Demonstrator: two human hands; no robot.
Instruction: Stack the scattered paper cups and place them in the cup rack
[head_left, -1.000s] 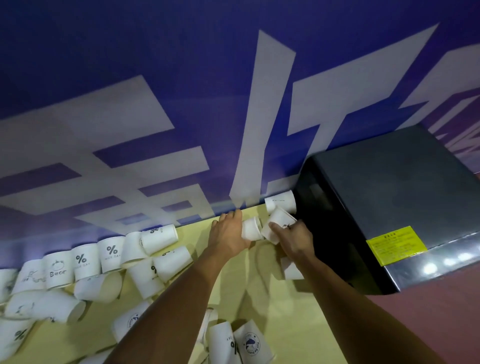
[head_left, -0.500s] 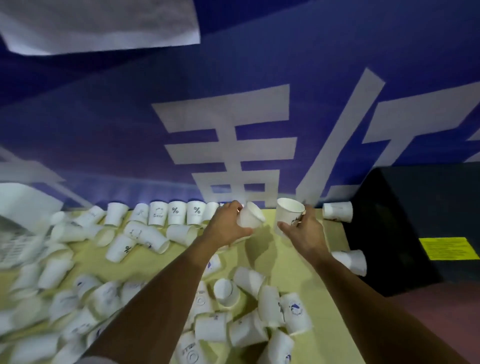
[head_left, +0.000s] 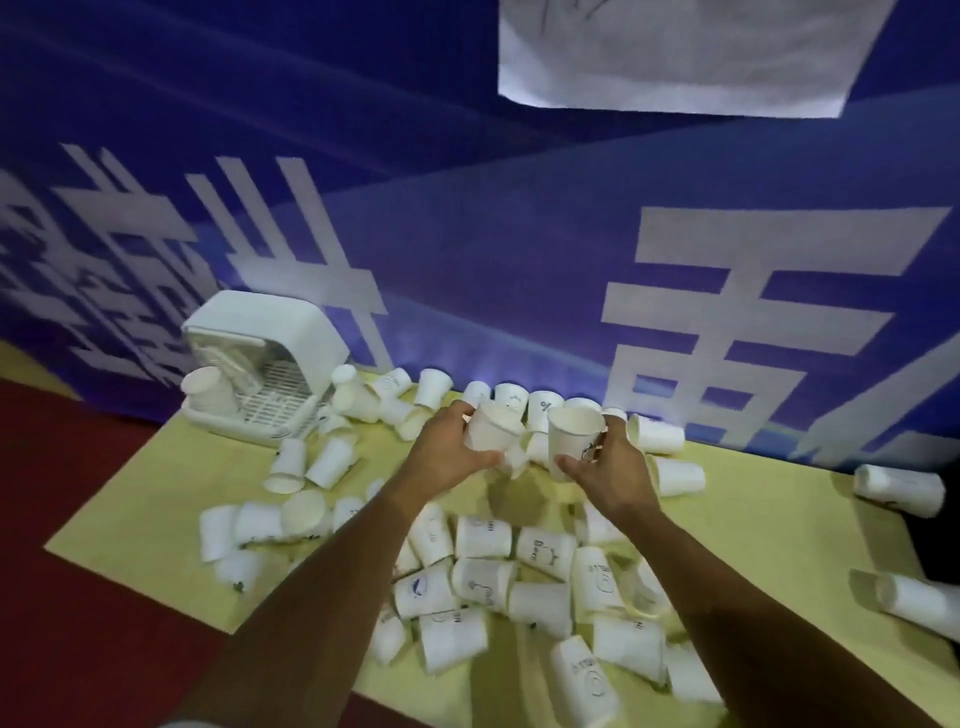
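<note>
My left hand (head_left: 447, 452) grips a white paper cup (head_left: 493, 428) tilted to the right, above the yellow table top (head_left: 156, 499). My right hand (head_left: 613, 462) holds another white paper cup (head_left: 571, 431) upright, mouth up, a small gap from the first. Several loose cups (head_left: 483, 571) lie scattered on their sides below and around my arms. The white cup rack (head_left: 260, 369) stands at the back left with a short stack of cups (head_left: 205, 395) at its front left.
A blue banner with white characters (head_left: 571, 260) rises behind the table. Red floor (head_left: 78, 545) lies left of the table. More cups (head_left: 898, 488) lie at the right edge beside a dark object. A white sheet (head_left: 675, 52) hangs at top.
The view has swung left, bringing the cup rack into sight and the black box out. Both hands lifted their cups off the table and carried them left, holding them side by side.
</note>
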